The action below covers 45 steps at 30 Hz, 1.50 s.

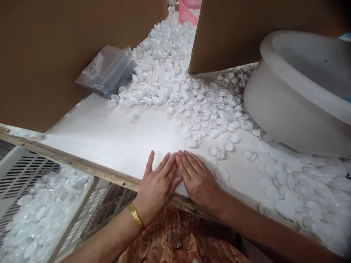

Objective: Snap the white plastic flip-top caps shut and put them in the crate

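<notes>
Our 2 hands rest flat with fingers spread straight, holding nothing: left hand (157, 184) and right hand (197, 180), forefingers touching, on the white table (109, 135). Tiny cups (175, 73) are heaped beyond the fingertips, and saucers (285, 208) lie just right of the right hand. We judge nothing is picked yet; a pick calls for reaching forward.

Under left hand (157, 186) & right hand (199, 180) hidden, basin (287, 109) cut off rt.

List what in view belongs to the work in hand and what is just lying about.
In hand: left hand and right hand flat on white tabletop; flat white plastic saucers beside them; heap of tiny white plastic cups.
Lying about: clear plastic bags; large white round basin; brown cardboard boxes; white slatted crate.
</notes>
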{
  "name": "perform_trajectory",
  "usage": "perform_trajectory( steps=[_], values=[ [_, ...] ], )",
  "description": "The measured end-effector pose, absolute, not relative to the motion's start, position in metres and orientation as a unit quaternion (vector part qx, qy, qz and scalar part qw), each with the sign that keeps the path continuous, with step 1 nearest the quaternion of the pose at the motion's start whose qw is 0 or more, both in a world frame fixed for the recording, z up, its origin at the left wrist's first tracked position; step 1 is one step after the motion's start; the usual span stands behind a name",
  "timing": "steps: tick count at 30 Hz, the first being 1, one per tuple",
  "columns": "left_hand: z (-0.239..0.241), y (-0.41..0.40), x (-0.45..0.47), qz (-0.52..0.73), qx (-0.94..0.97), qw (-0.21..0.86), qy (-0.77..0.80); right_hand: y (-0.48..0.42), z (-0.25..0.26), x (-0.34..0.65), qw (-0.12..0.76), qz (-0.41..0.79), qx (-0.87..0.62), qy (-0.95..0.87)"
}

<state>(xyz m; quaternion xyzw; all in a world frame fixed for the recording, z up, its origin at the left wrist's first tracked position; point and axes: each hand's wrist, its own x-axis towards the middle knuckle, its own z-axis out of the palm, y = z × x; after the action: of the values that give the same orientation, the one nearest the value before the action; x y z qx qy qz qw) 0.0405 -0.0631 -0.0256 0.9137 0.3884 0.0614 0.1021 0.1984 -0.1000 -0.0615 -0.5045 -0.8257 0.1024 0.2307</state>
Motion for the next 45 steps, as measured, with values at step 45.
perform_trajectory(
  steps=[45],
  values=[
    [-0.031,0.015,0.064,0.021,0.803,-0.088,0.589,-0.094,-0.029,0.259,0.133,0.162,-0.684,-0.699]
  ],
)
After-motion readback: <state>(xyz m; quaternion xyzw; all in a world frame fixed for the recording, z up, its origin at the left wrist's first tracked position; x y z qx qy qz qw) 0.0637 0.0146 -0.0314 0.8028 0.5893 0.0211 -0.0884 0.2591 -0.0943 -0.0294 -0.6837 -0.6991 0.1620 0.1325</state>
